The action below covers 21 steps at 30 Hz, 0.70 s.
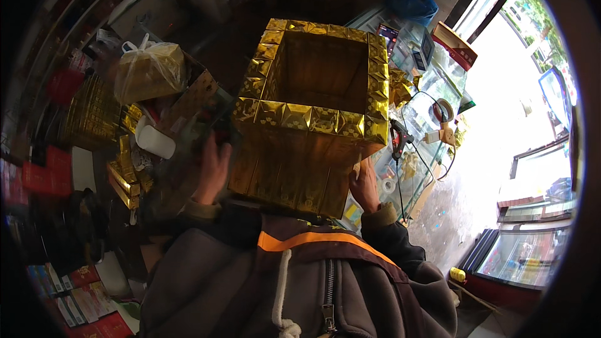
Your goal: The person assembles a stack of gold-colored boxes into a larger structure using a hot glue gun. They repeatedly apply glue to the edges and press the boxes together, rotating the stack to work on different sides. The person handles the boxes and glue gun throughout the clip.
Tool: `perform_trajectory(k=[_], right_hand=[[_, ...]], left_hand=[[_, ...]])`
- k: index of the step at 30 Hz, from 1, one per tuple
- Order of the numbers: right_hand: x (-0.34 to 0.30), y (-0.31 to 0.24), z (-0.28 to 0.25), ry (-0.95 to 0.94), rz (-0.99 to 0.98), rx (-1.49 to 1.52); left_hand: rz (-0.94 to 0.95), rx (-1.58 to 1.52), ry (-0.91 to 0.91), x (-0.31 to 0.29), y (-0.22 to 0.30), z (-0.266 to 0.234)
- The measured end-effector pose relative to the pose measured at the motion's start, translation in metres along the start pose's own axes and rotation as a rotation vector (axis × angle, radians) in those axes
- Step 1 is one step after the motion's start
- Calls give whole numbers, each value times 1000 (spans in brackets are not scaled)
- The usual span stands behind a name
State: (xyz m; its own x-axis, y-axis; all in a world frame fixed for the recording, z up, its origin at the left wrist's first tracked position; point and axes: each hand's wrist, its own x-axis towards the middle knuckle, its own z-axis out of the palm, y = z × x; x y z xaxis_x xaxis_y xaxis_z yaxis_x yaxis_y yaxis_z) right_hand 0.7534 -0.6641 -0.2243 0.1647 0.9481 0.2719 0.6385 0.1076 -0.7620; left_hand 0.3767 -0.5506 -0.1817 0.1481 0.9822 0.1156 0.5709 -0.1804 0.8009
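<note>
A large gold foil box [288, 166] stands in front of me, open at the top. Its rim is lined with folded, pyramid-like gold pieces, and the inside is deep and dark. My left hand [214, 170] is beside the box's left side, fingers stretched and apart, slightly blurred, holding nothing. At the lower right side, my right hand [365, 186] grips the box, its fingertips partly hidden along the edge. Near that hand, a glue gun [399, 139] with a red and black body lies on the glass counter [421, 112].
Right of the box are a tape roll [443, 110], a power strip [441, 135] with cables and a phone [387, 36]. On the left stand a bagged package [150, 74], a white cup [155, 141] and gold folded strips [125, 178]. A blue plastic bag [410, 1] lies at the back.
</note>
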Motion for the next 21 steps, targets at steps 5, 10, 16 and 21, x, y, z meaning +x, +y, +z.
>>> perform_trajectory(k=[5, 10, 16, 21], right_hand=[[-14, -13, 10, -147, 13, 49], [-25, -23, 35, -38, 32, 104], [-27, -24, 40, 40, 21, 30], [-40, -22, 34, 122, 65, 184]], left_hand=[[-46, 133, -170, -43, -54, 66], [-137, -190, -58, -20, -46, 69], [-103, -526, -203, 36, -27, 56], [-288, -797, 89, -22, -26, 51]])
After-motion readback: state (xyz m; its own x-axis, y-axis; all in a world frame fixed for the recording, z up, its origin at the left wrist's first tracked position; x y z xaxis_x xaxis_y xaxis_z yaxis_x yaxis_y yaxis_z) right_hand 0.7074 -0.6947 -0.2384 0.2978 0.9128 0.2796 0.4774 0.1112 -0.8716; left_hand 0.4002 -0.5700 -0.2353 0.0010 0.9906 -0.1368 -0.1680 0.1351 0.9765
